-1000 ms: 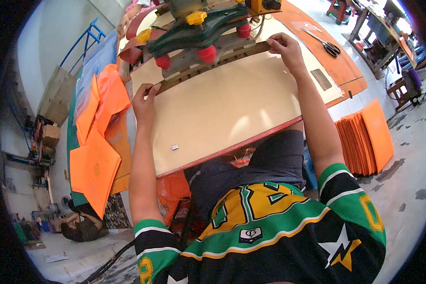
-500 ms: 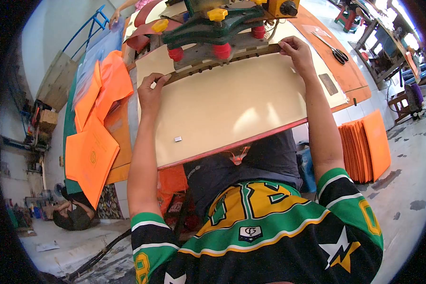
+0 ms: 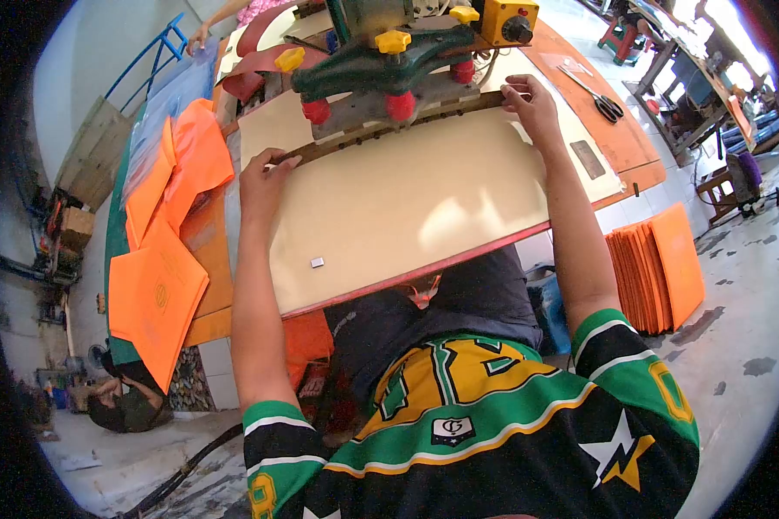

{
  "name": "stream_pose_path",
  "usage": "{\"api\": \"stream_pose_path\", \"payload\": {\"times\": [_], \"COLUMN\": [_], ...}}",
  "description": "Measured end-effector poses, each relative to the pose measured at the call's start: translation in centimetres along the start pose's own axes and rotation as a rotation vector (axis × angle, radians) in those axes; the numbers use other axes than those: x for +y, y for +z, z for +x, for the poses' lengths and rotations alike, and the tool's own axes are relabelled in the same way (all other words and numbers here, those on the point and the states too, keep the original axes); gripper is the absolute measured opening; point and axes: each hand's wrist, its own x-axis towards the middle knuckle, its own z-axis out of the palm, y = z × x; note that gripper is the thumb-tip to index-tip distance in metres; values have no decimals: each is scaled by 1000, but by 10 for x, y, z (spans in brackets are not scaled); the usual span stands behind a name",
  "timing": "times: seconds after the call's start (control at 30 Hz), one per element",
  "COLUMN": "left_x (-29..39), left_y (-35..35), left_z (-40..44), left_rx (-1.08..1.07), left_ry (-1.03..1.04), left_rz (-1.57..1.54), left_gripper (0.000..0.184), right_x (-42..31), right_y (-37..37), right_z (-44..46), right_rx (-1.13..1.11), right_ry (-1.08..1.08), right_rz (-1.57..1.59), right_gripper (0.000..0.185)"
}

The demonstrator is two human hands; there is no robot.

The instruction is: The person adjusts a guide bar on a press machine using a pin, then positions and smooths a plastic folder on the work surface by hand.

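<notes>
A cream board, smooth and red-edged, lies nearest, with a small white piece on it. Along its far part, just before the green machine, runs a long dark bar; the left grip pinches its left end, the right grip its right, thumbs against fingers. The bar looks stiff, fairly light and hardly fragile; slipperiness is hard to tell, and both ends seem the surest holds. Scissors lie on the orange table; another person is across the room, left.
</notes>
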Motion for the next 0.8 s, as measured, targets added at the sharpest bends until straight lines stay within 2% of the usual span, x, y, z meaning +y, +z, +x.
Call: {"api": "stream_pose_path", "payload": {"times": [0.03,0.1,0.17,0.23,0.3,0.37,0.43,0.57,0.73,0.8], "left_x": [3,5,-2,-20,-26,-26,-23,-17,-5,-6], "left_y": [-4,-5,-3,-3,-2,2,5,0,-1,-3], "left_z": [-2,-5,-3,3,3,4,2,0,-4,-4], "left_rx": [-38,-12,15,-29,-40,-41,-36,-6,-8,-21], "left_ry": [-93,-89,-91,-7,-37,-58,-165,-89,-89,-87], "left_rz": [-42,-36,-27,-111,-110,-115,-217,-153,-249,-231], "left_gripper": [24,25,26,28,28,28,28,25,18,18], "right_x": [-3,-10,-30,-53,-52,-70,-80,-89,-64,-61], "right_y": [1,0,1,11,28,52,69,95,107,107], "right_z": [-5,-14,-30,-56,-76,-88,-91,-84,-69,-63], "right_rx": [3,260,291,84,-221,-317,-335,-314,-300,-293], "right_ry": [-4,-227,-209,257,494,692,664,660,656,782], "right_rz": [-3,-473,-483,200,646,732,759,789,815,834], "right_gripper": [33,37,35,28,24,24,22,19,15,11]}}
